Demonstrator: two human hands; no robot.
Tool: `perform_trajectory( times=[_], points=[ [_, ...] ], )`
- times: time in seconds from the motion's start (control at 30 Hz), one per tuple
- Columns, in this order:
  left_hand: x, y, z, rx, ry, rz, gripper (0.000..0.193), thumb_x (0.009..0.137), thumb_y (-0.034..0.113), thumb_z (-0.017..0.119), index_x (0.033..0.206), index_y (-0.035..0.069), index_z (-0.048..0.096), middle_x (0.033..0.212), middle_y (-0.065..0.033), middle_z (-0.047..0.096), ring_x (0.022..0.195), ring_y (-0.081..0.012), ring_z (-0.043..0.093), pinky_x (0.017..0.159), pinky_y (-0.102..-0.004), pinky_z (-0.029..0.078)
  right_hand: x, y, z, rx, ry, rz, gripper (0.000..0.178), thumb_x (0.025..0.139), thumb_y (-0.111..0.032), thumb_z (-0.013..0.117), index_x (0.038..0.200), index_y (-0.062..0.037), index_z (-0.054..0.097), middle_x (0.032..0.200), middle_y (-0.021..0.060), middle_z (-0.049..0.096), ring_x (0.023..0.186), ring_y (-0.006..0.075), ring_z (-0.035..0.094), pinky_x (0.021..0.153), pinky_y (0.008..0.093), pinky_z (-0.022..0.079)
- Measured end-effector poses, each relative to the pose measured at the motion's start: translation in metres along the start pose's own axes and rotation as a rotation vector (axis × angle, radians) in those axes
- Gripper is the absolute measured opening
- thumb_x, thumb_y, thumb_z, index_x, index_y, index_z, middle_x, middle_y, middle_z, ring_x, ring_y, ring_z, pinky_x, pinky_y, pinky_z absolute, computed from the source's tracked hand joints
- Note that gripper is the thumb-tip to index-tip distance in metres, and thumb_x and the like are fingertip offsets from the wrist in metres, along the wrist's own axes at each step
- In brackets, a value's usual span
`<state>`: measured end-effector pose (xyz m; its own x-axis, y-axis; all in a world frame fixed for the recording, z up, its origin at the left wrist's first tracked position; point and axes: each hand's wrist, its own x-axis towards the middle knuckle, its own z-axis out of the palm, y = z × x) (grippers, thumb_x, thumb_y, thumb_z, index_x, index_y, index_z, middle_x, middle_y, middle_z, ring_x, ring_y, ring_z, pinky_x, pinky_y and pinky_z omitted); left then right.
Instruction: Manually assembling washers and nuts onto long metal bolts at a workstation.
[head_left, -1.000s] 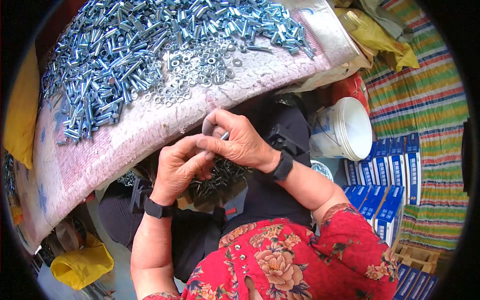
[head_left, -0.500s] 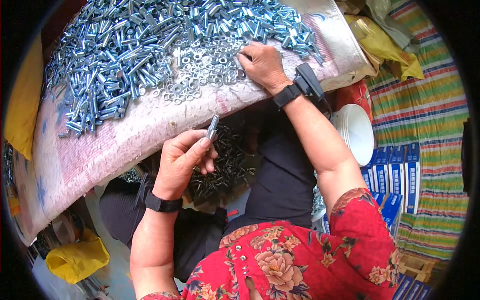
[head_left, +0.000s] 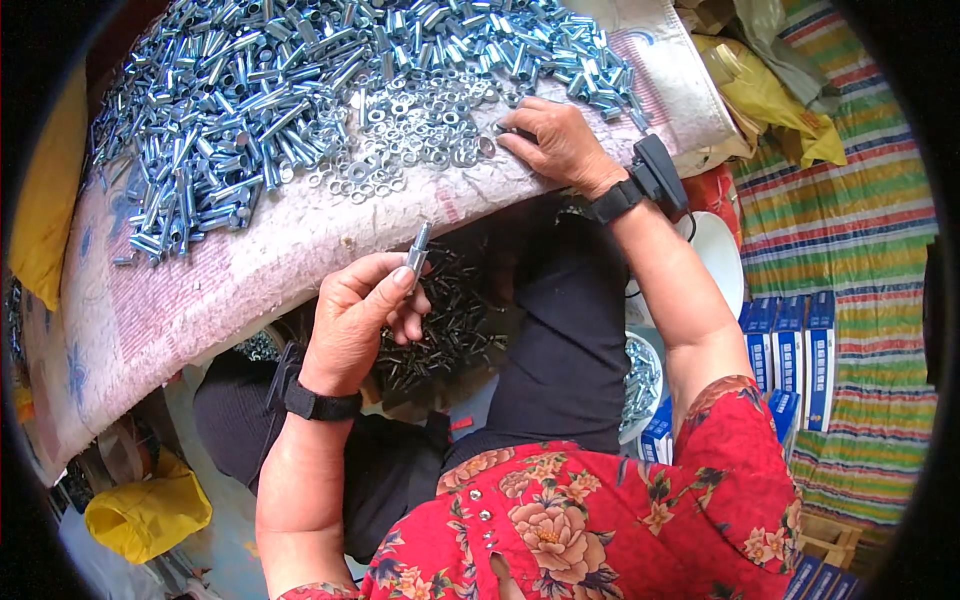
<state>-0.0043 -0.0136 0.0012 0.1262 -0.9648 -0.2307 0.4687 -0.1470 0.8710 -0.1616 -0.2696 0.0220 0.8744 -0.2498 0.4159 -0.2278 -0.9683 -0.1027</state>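
Observation:
My left hand (head_left: 365, 315) pinches a silvery anchor bolt (head_left: 418, 252) between thumb and fingers. The bolt stands nearly upright, its thinner end up, just off the front edge of the cloth-covered table (head_left: 270, 275). My right hand (head_left: 560, 148) rests low over the cloth, to the right of a patch of loose washers (head_left: 410, 135). Its thumb and fingertips are drawn together at the edge of the washers; what is between them, if anything, is too small to make out. Behind the washers spreads a big heap of shiny metal sleeves (head_left: 240, 110).
Below the table edge, dark bolts (head_left: 455, 310) lie in a heap between my legs. To the right are a white bucket (head_left: 715, 262), a tub of metal parts (head_left: 640, 385) and blue-white boxes (head_left: 790, 345). A yellow bag (head_left: 150, 515) sits at lower left, on the floor.
My right hand has shifted right and slightly nearer, away from the washer patch. My left hand still holds the bolt and has moved slightly left.

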Motion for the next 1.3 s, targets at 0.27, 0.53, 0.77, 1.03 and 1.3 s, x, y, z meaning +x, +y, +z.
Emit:
perform_trajectory(
  times=[0.27, 0.53, 0.77, 1.03, 1.3],
  points=[
    [0.002, 0.0, 0.002, 0.0, -0.019, 0.011, 0.023, 0.088, 0.021, 0.052, 0.098, 0.001, 0.058, 0.07, -0.0032, 0.06, 0.052, -0.0063, 0.055, 0.045, -0.0161, 0.04, 0.001, -0.006, 0.018, -0.184, 0.066, 0.094, 0.007, 0.077, -0.013, 0.057, 0.076, -0.0059, 0.058, 0.072, 0.0107, 0.056, 0.063, 0.0295, 0.055, 0.054, 0.0366, 0.045],
    [0.009, 0.0, 0.008, -0.028, -0.009, 0.011, 0.022, 0.089, 0.02, 0.05, 0.1, 0.002, 0.057, 0.068, -0.0022, 0.058, 0.048, -0.0046, 0.044, 0.043, -0.0153, 0.033, 0.007, -0.095, 0.001, 0.168, 0.319, 0.009, 0.005, 0.074, -0.008, 0.056, 0.076, -0.0042, 0.053, 0.067, 0.011, 0.051, 0.058, 0.0287, 0.054, 0.05, 0.0367, 0.043],
    [0.009, 0.002, 0.009, -0.097, -0.057, 0.064, 0.021, 0.089, 0.022, 0.052, 0.101, 0.006, 0.058, 0.068, 0.0004, 0.058, 0.049, -0.0034, 0.047, 0.042, -0.0149, 0.03, 0.001, -0.129, 0.001, 0.28, 0.434, -0.027, 0.01, 0.074, 0.0, 0.059, 0.084, -0.0005, 0.058, 0.065, 0.0108, 0.053, 0.053, 0.0248, 0.053, 0.046, 0.0313, 0.04],
    [0.01, -0.002, 0.012, 0.165, 0.048, 0.233, 0.021, 0.089, 0.019, 0.051, 0.104, 0.005, 0.056, 0.07, 0.002, 0.055, 0.054, -0.0038, 0.046, 0.046, -0.0152, 0.033, -0.006, -0.144, -0.006, 1.067, 0.205, 0.595, 0.008, 0.078, -0.006, 0.063, 0.082, 0.0005, 0.061, 0.068, 0.004, 0.06, 0.058, 0.0094, 0.053, 0.052, 0.0237, 0.042],
    [0.009, -0.002, 0.011, 0.255, 0.05, 0.235, 0.021, 0.091, 0.02, 0.047, 0.104, 0.006, 0.055, 0.065, 0.0055, 0.047, 0.056, -0.0027, 0.04, 0.049, -0.0167, 0.031, 0.007, -0.064, -0.019, 0.466, 0.205, 0.381, 0.012, 0.077, -0.008, 0.061, 0.086, -0.0015, 0.065, 0.079, 0.0092, 0.065, 0.068, 0.0146, 0.061, 0.062, 0.025, 0.047]
  ],
)
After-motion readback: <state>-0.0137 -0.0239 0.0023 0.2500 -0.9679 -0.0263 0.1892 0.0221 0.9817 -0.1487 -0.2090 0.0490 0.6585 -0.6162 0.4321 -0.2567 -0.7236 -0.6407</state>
